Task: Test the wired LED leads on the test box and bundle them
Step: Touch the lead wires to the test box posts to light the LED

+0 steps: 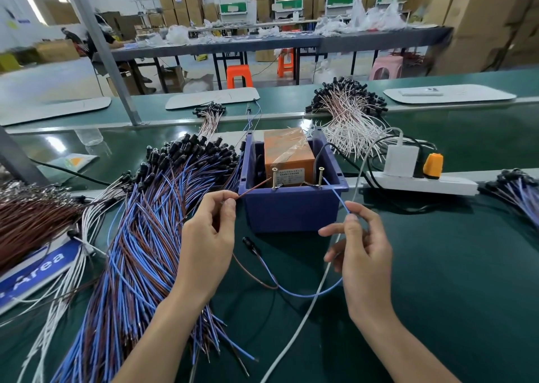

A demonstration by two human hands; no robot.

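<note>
Head cam showed one LED lead spread out for the test. Its black LED head point(249, 241) lay on the green table point(437, 266) just in front of the blue test box point(291, 210), between the two hands. The two wires looped back toward the near edge and then up into the fingers.

The left hand point(208, 231) pinched the brown wire point(253, 188) between thumb and forefinger, with the bare end pointing up and right at the left screw point(274, 178) on the box's near rim. The right hand point(361, 248) pinched the blue wire point(335, 193) the same way, angled up and left to the right screw point(321, 176).

The blue tip looked to be on its screw. The brown tip was right at its own, touching or a hair short, I couldn't tell. So my guess is only a tiny nudge along each wire's own line was needed, each hand on its own side with no crossing. The LED head didn't look lit.

Farther out, a big pile of blue-and-brown leads point(151, 222) fanned toward the left edge. A white power strip point(420, 183) sat right of the box, and a heap of white leads point(347, 111) lay behind it.
</note>
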